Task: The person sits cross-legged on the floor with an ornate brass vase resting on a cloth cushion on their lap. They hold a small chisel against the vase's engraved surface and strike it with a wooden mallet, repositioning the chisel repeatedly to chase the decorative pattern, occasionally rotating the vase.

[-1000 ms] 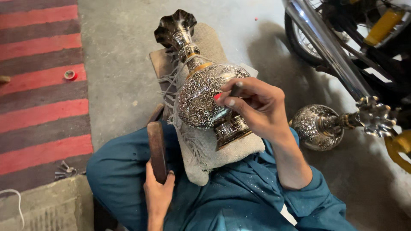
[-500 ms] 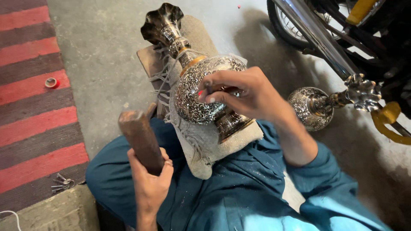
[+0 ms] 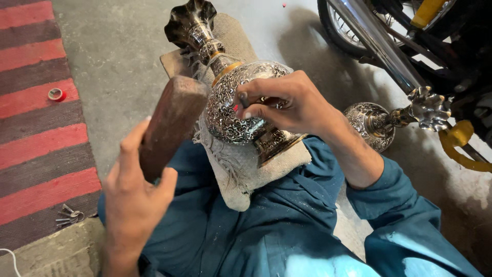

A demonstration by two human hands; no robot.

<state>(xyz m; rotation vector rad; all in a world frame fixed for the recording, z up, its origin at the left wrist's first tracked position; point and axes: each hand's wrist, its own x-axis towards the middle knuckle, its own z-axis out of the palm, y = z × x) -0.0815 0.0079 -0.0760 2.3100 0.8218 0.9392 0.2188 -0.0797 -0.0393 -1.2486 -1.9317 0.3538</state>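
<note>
Vase (image 3: 233, 110) – belly partly hidden by right hand (image 3: 287, 105) – chisel tip barely visible.

Two engraved metal vases — one (image 3: 233, 102) on the lap cloth (image 3: 241, 169), one (image 3: 389, 120) on the floor. One wooden block (image 3: 169, 123), one small ring (image 3: 55, 94), one bunch of keys (image 3: 69, 215) — perhaps four keys.

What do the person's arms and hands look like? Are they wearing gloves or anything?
No gloves: both hands are bare. The left hand shows no ring, watch or sleeve in view. The right hand is bare too, and its forearm is uncovered up to a teal-blue sleeve pushed back near the elbow, of the same dusty cloth as the clothing over the lap.
</note>
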